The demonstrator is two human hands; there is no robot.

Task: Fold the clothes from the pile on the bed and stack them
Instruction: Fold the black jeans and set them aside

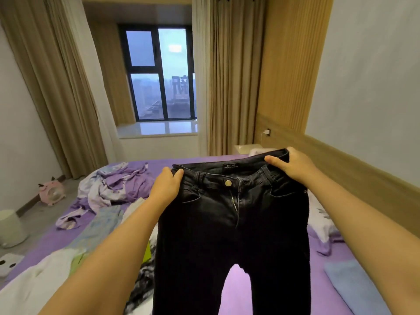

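**Jeans held up by the waistband, ready for folding**

The left hand (167, 180) and right hand (289, 164) each pinch a waistband corner of the black jeans (231, 223), spreading them flat above the bed (238, 289) so the legs hang straight; the clothes pile (118, 189) lies far left.

Dusk window (160, 73), beige curtains (229, 76), white walls (368, 76).

Bare purple bed (238, 289) shows between the hanging jeans (231, 223) legs (clothes pile (109, 189) crowds the left)
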